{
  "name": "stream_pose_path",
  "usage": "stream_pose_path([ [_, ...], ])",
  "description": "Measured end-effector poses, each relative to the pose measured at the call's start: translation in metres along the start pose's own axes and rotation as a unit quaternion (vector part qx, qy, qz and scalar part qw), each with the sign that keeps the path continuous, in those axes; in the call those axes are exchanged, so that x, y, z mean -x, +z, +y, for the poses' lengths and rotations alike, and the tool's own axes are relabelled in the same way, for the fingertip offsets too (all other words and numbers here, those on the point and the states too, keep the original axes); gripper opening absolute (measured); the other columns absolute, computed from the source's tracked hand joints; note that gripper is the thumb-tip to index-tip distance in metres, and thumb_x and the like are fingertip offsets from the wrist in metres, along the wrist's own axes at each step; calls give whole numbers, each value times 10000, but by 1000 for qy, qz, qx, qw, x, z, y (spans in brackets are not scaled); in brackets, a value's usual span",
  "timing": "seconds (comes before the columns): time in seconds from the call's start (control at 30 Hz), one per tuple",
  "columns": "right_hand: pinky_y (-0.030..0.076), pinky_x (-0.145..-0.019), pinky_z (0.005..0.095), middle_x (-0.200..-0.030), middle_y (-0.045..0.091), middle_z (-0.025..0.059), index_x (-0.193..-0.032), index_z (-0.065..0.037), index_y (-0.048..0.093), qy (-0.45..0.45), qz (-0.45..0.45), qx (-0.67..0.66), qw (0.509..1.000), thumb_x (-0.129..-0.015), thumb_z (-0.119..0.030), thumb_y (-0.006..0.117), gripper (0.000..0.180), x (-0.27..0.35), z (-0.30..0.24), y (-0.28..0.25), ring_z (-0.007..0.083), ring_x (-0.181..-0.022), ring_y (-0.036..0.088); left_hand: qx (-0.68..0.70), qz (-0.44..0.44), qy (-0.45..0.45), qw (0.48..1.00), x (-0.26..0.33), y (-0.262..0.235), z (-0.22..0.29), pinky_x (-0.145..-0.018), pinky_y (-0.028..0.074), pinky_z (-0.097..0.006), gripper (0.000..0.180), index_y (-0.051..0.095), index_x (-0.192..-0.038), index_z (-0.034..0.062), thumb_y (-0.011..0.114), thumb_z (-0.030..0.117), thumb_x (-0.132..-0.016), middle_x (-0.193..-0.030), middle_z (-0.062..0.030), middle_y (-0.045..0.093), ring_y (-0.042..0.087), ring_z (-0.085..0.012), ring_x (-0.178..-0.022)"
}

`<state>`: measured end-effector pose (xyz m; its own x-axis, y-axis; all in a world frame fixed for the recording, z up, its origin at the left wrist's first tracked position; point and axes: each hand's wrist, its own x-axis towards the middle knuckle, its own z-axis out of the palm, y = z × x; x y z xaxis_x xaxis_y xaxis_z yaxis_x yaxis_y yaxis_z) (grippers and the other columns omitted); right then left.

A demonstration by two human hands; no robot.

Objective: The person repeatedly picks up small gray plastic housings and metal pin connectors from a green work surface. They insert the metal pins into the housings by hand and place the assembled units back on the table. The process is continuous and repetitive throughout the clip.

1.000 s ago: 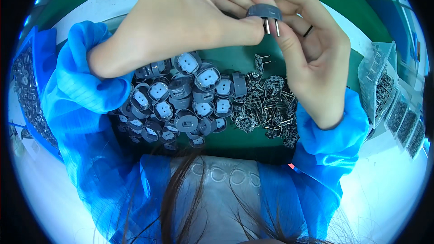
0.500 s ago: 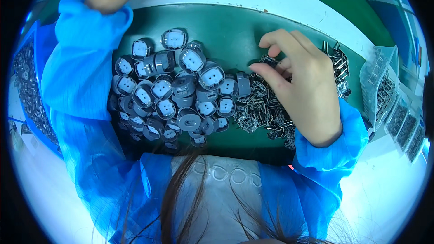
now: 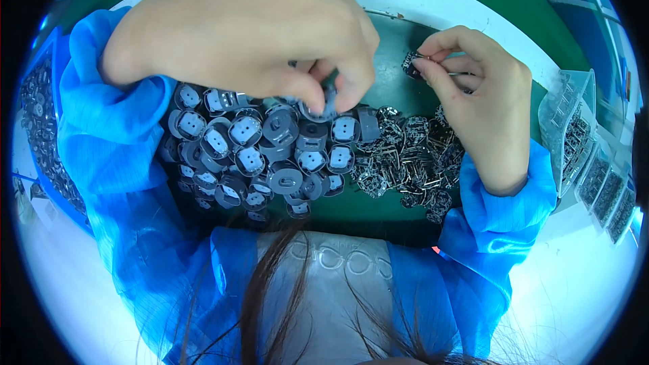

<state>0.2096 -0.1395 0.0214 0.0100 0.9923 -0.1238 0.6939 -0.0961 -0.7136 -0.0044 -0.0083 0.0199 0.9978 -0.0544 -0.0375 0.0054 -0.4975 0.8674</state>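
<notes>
While a small dark angular metal piece (image 3: 410, 66) is pinched by the right hand (image 3: 483, 74) over the green worktop (image 3: 392, 88), a round grey plastic-looking casing (image 3: 329, 107) is gripped at the casing pile (image 3: 284, 177) by the left hand (image 3: 318, 37); rim should be held squarely, neighbours left undisturbed.

The left hand (image 3: 324, 37) curls, thumb and fingertips below its knuckles; well to its right, the right hand (image 3: 483, 84) pinches (remaining fingers loosely bent).
</notes>
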Motion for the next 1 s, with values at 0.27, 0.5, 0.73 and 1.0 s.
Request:
stream_pose_path([
  [0.27,585,-799,254,-933,758,62,-1016,38,721,-67,56,-11,996,-887,7,778,144,-9,7,-5,131,-867,740,-62,87,8,994,-4,-14,-21,-730,573,-369,289,674,-1129,3,757,142,-890,-1098,-151,664,690,-301,-893],
  [0.5,575,-812,257,-955,736,64,-1032,33,725,-37,24,-9,999,-902,26,749,132,-6,1,-14,132,-898,718,-108,78,-86,987,1,3,6,-756,578,-351,375,672,-1102,25,827,89,-767,-1004,-103,632,664,-278,-915],
  [0.73,575,-775,274,-909,727,54,-1019,5,749,-136,51,-35,989,-879,24,763,142,-7,1,-2,145,-800,702,-59,133,-78,986,2,11,-11,-826,590,-370,408,662,-1143,6,831,100,-784,-1090,-122,642,666,-307,-977],
  [1.0,583,-779,252,-901,749,80,-969,10,758,-113,6,31,993,-852,8,784,120,-11,13,-1,150,-829,734,-36,133,25,990,-1,-2,-37,-709,581,-355,447,616,-1334,-7,732,237,-978,-1234,-173,594,686,-296,-877],
])
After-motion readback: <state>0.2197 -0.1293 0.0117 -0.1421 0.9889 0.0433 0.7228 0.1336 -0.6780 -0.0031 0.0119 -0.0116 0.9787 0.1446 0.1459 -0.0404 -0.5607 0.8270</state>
